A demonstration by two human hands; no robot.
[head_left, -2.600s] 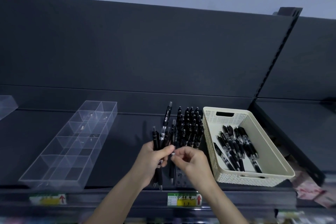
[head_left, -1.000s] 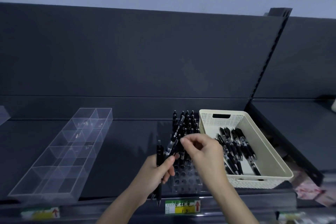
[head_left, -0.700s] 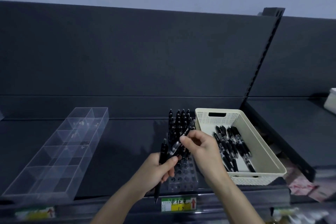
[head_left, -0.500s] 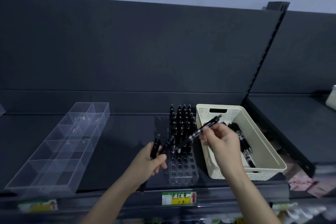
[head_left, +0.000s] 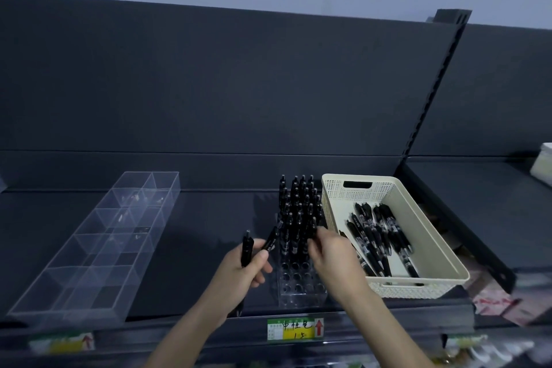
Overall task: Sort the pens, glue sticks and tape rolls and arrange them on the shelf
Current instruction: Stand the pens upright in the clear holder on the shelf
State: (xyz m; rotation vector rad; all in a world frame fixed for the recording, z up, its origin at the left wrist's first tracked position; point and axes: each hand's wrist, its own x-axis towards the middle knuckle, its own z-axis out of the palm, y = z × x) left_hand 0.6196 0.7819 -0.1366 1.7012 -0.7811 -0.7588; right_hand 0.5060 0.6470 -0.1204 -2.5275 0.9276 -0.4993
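A clear pen holder with rows of holes stands on the dark shelf. Black pens stand upright in its rear rows; the front rows are bare holes. My left hand grips two black pens, just left of the holder. My right hand reaches over the holder's middle rows, fingertips pinching a black pen among the standing ones. To the right, a cream basket holds several loose black pens.
A clear divided tray lies on the shelf's left part. A yellow price label is on the shelf's front edge. A white object sits on the neighbouring shelf at far right. Pink packaging lies below the basket's corner.
My right hand took a pen from my left hand, swung it up over the basket, then brought it down into the holder's standing pens. My left hand holds fewer pens than before.
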